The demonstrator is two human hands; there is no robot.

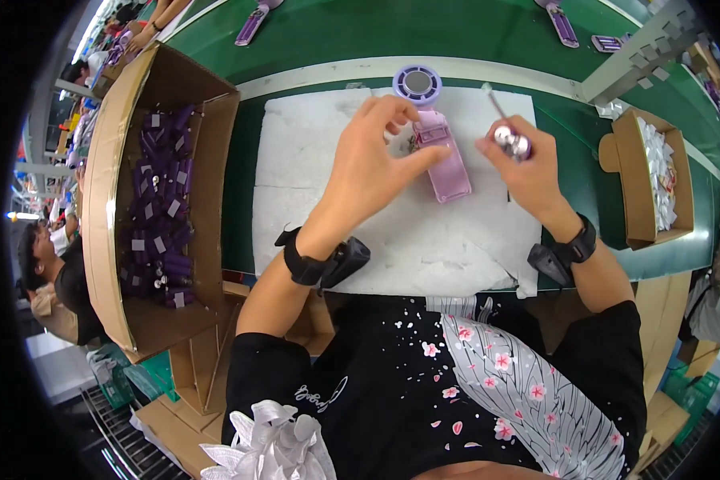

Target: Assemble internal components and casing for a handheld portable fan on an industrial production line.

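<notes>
A light purple device with a long open housing (451, 174) and a round vented head (418, 82) lies on a white foam sheet (320, 216). My left hand (374, 156) is over its left side. The thumb and curled fingers are apart, with nothing visible between them, and the thumb overlaps the housing. Small wires show beside the thumb. To the right, my right hand (532, 164) is closed around a purple battery cell (514, 144) with a shiny silver end. A thin reddish wire rises from it to a small whitish connector. The fingers hide most of the cell.
At left stands a deep cardboard box (104, 208) of purple cells with white labels. A smaller carton (640, 224) at right holds white wrapped parts. Beyond a pale rail (328, 70), purple devices (252, 26) lie on a green surface. A metal post (616, 64) stands far right.
</notes>
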